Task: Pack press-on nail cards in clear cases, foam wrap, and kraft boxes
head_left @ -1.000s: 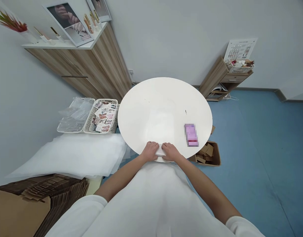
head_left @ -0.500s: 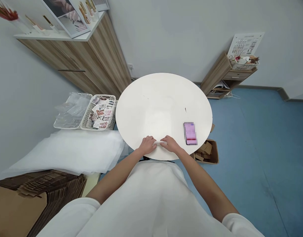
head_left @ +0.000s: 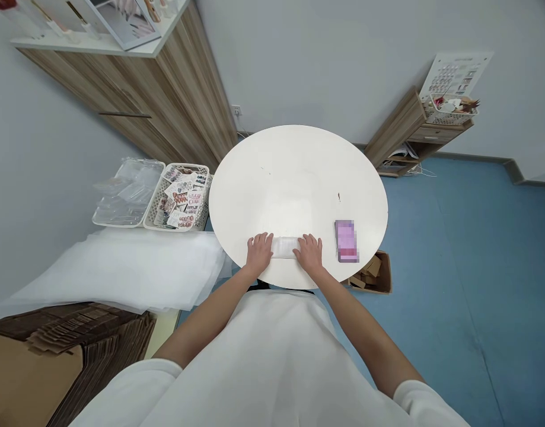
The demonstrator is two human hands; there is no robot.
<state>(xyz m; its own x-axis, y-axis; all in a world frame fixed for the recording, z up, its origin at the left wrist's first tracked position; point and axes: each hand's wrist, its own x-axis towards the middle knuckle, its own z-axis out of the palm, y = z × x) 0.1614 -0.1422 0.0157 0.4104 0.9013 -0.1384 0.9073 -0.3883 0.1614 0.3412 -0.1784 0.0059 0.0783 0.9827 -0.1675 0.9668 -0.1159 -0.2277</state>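
A flat white foam-wrapped packet (head_left: 284,248) lies near the front edge of the round white table (head_left: 294,178). At its left end is my left hand (head_left: 259,252), palm down with fingers spread and the thumb side touching the packet. My right hand (head_left: 309,251) rests over the right end, its fingers also apart and laid flat. What is inside the wrapping is hidden. To the right of that hand lies a phone (head_left: 346,242) with a pixelated pink screen.
White baskets hold carded press-on nails (head_left: 181,198) and clear plastic pouches (head_left: 132,193) at left. Below them are white foam sheets (head_left: 134,267) and stacked brown cardboard (head_left: 32,367). A carton of small boxes (head_left: 381,273) stands on the floor at right. Wooden cabinets (head_left: 178,101) line the wall.
Both hands have moved slightly forward and their fingers have spread out. The white bundle, a narrow roll between my fingers before, now lies flat and wider on the table.
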